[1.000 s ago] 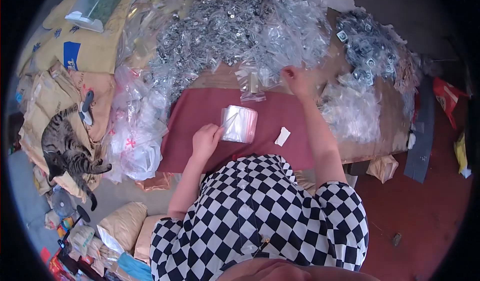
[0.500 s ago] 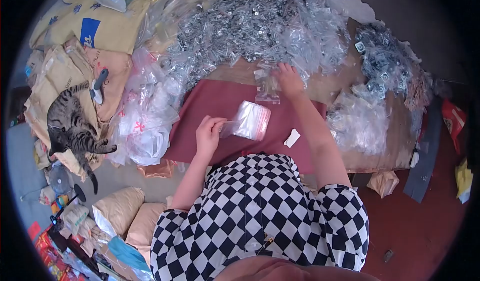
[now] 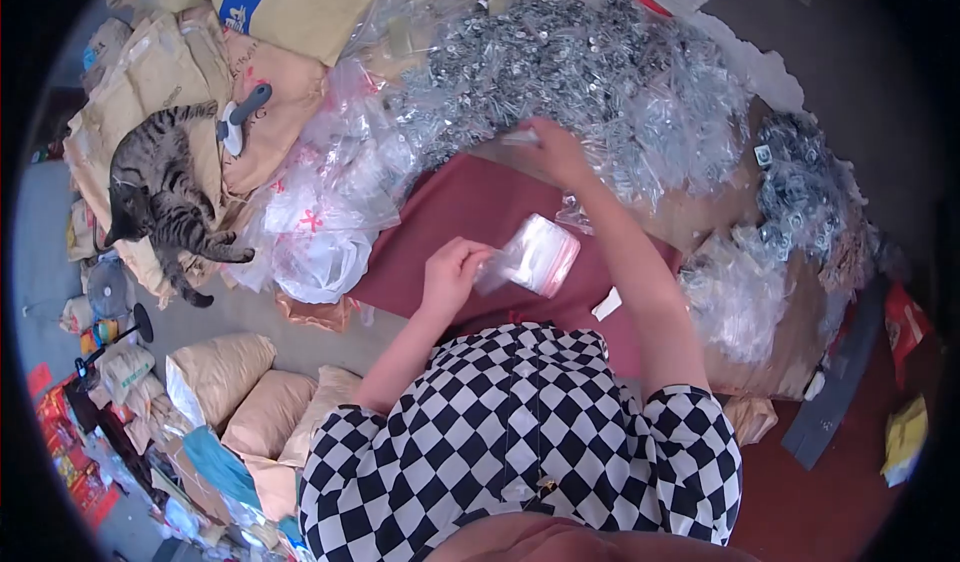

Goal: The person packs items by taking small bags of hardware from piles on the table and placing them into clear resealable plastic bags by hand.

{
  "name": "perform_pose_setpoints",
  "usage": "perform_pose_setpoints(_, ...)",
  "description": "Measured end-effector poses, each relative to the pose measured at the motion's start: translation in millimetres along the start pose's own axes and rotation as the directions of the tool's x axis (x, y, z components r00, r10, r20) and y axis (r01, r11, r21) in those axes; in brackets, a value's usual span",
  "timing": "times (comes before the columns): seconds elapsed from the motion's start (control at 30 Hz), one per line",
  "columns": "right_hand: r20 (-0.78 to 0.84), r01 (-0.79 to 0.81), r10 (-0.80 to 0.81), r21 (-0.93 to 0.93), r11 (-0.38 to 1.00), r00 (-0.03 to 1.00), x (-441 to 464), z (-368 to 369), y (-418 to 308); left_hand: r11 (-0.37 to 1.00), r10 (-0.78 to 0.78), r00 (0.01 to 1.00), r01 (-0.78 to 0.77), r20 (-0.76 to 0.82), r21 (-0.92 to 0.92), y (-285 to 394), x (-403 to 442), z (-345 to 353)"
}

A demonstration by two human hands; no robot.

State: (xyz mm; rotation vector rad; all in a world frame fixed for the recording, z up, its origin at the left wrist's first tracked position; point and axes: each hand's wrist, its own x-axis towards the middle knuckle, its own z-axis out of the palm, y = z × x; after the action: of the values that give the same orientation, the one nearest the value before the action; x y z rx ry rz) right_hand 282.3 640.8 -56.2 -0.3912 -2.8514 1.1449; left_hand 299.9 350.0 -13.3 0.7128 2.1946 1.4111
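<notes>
My left hand (image 3: 455, 274) is closed in a pinch on a small clear plastic bag (image 3: 493, 274), just left of a stack of clear zip bags (image 3: 545, 254) with red edges. The stack lies on a dark red cloth (image 3: 460, 202). My right hand (image 3: 558, 152) reaches to the near edge of a large heap of small metal parts in clear packets (image 3: 570, 72). Its fingers are bent together beside a shiny, pale piece (image 3: 520, 138) too blurred to name. Partly behind my right forearm lies a clear packet (image 3: 575, 214).
A tabby cat (image 3: 170, 187) lies on paper sacks at the left, near a grey-handled tool (image 3: 240, 117). Crumpled clear bags (image 3: 325, 222) adjoin the cloth. On the right are more packets (image 3: 740, 297) and a darker heap (image 3: 810, 177). A white scrap (image 3: 606, 304) sits near my body.
The whole view has shifted, with the scene moving rightward. My right hand has moved left along the heap's edge, away from the clear packet. My left hand stays pinched by the bag stack.
</notes>
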Motion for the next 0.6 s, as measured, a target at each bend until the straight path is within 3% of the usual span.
perform_pose_setpoints(0.03,0.015,-0.047,0.047,0.009,0.999,0.999,21.8,13.7,-12.5,0.986,-0.163,0.986,0.164,0.037,-0.033,5.6,-3.3,-3.0)
perform_pose_setpoints(0.07,0.031,-0.092,0.091,0.018,0.996,0.995,43.2,28.5,-26.0,0.985,-0.171,0.985,0.172,0.022,-0.030,8.9,-4.6,-4.1)
perform_pose_setpoints(0.1,0.039,-0.078,0.078,0.022,0.997,0.996,63.1,43.6,-39.9,0.990,-0.136,0.991,0.136,-0.007,-0.021,11.5,-3.3,-4.0)
perform_pose_setpoints(0.17,-0.161,-0.079,0.077,-0.004,0.997,0.984,95.4,66.0,-60.3,0.990,-0.126,0.992,0.124,-0.026,-0.059,12.2,-2.1,-3.0)
perform_pose_setpoints(0.2,-0.159,-0.073,0.072,-0.002,0.997,0.985,106.6,72.2,-59.4,0.991,-0.126,0.991,0.124,-0.032,-0.057,11.7,-0.2,-2.9)
perform_pose_setpoints(0.27,0.009,-0.019,0.021,-0.168,0.986,1.000,118.8,88.3,-46.6,0.998,0.045,0.994,-0.049,-0.100,-0.037,10.4,0.5,-2.2)
perform_pose_setpoints(0.3,0.010,-0.026,0.028,-0.169,0.985,1.000,122.0,94.9,-35.8,0.999,0.049,0.997,-0.050,-0.056,-0.022,-1.0,-2.9,-5.6)
perform_pose_setpoints(0.33,-0.004,-0.172,0.174,0.106,0.979,0.985,123.8,97.7,-25.6,0.998,0.048,0.998,-0.049,-0.050,-0.027,-2.4,-5.0,-12.4)
perform_pose_setpoints(0.37,0.020,-0.297,0.312,0.371,0.880,0.950,124.5,99.0,-14.2,1.000,-0.011,1.000,0.011,0.018,0.014,-3.2,-7.1,-18.9)
perform_pose_setpoints(0.4,0.023,-0.303,0.316,0.365,0.881,0.948,116.5,83.1,-11.0,0.996,-0.075,0.994,0.071,0.083,0.056,-5.0,-8.3,-23.3)
perform_pose_setpoints(0.43,0.103,-0.277,0.308,0.751,0.600,0.946,98.2,50.8,-13.7,0.996,-0.081,0.993,0.077,0.090,0.046,-9.8,-9.4,-25.4)
perform_pose_setpoints(0.47,0.164,-0.215,0.271,0.961,0.173,0.949,80.2,22.0,-14.4,0.987,-0.147,0.985,0.139,0.093,0.083,-15.7,-9.4,-26.2)
perform_pose_setpoints(0.5,0.163,-0.219,0.285,0.960,0.177,0.945,66.2,0.3,-13.1,0.973,-0.208,0.974,0.196,0.095,0.122,-18.7,-7.3,-24.4)
perform_pose_setpoints(0.57,0.191,-0.137,0.260,0.968,-0.212,0.946,38.4,-37.3,-2.9,0.988,-0.154,0.985,0.153,0.080,0.012,-13.7,3.2,-19.9)
perform_pose_setpoints(0.6,0.179,-0.123,0.280,0.971,-0.206,0.943,25.0,-48.3,10.6,0.989,-0.108,0.993,0.112,0.041,-0.092,-11.3,8.8,-15.9)
